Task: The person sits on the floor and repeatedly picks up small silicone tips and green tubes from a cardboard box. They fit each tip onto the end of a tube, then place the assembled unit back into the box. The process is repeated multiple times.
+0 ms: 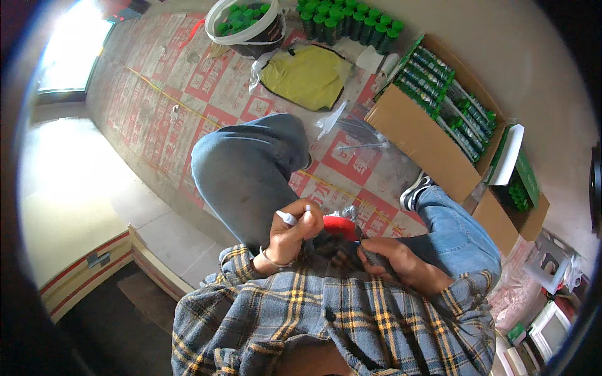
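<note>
My left hand [291,233] is closed in front of my shirt, its fingers wrapped round a small whitish piece with a tapered end, like a nozzle [286,217]. My right hand [404,262] sits at the same height to the right, fingers curled inward against something dark that I cannot make out. Between the hands, low in my lap, shows a red rounded thing [339,226], partly hidden by dark material. Crumpled silvery wrap [348,213] lies against its far side.
Beyond my knees are a yellow cloth pad [307,76], clear plastic packaging [357,135] and a white-rimmed bucket [243,36] of green-capped things. Green-capped bottles [351,25] stand by the wall. Two cardboard boxes [426,144] at right hold green-and-silver tubes and green pieces.
</note>
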A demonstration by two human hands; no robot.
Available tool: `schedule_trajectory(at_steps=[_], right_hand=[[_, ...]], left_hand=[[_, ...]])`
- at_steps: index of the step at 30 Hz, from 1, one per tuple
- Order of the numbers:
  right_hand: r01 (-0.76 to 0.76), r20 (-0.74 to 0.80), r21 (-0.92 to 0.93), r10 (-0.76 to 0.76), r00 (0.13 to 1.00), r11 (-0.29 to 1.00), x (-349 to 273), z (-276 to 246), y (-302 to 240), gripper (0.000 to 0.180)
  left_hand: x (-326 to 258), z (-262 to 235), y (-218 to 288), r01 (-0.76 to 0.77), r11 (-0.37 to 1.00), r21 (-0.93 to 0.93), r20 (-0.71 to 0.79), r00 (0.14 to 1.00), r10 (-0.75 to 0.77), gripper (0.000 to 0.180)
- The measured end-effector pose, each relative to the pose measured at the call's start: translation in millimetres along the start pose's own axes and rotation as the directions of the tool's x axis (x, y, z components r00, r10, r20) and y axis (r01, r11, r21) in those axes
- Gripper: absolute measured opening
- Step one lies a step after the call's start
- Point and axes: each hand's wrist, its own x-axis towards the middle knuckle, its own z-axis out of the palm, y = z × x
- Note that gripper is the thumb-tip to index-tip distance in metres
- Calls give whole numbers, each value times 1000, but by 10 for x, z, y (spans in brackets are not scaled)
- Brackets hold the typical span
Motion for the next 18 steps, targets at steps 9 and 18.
schedule_trajectory(at_steps=[9, 18], right_hand=[[120, 15, -98, -119, 993, 988, -56, 51, 24, 33], [260, 51, -207, -255, 965, 943, -155, 99, -8, 28]], left_hand=[[16, 136, -43, 64, 997, -31, 66, 996, -62, 32], [-12, 215, -25, 31, 996, -78, 119, 993, -22, 22]])
